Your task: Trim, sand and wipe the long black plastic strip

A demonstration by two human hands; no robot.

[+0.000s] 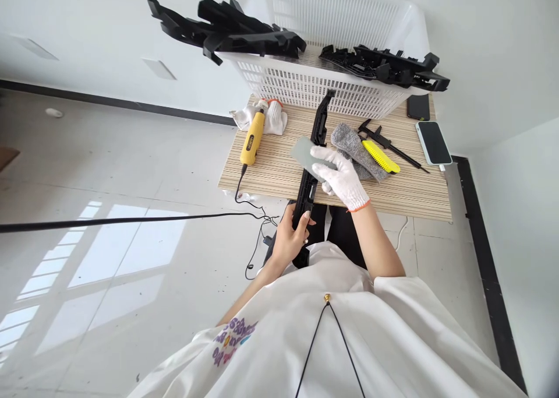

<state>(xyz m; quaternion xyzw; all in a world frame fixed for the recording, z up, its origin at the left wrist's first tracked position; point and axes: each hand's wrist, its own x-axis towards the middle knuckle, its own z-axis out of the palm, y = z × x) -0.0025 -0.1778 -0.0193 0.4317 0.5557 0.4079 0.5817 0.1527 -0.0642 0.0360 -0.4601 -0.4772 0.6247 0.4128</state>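
A long black plastic part (320, 124) slants from the table's middle down toward my lap. Bare of any glove, my left hand (293, 235) is wrapped round its lower end. My right hand (338, 173), in a white knit glove with an orange cuff, grips a grey-green sheet of sandpaper (304, 151) that lies over the part's middle. The far end of the part reaches the basket's front wall. Just right of my glove lie a folded grey cloth (349, 141) and a yellow brush (381, 157).
A white basket (279, 83) holding black plastic parts (236, 34) stands at the table's back. A corded yellow rotary tool (253, 137) and a white glove (276, 118) lie left. Right are a black caliper (393, 144), a phone (433, 143) and a black box (418, 107).
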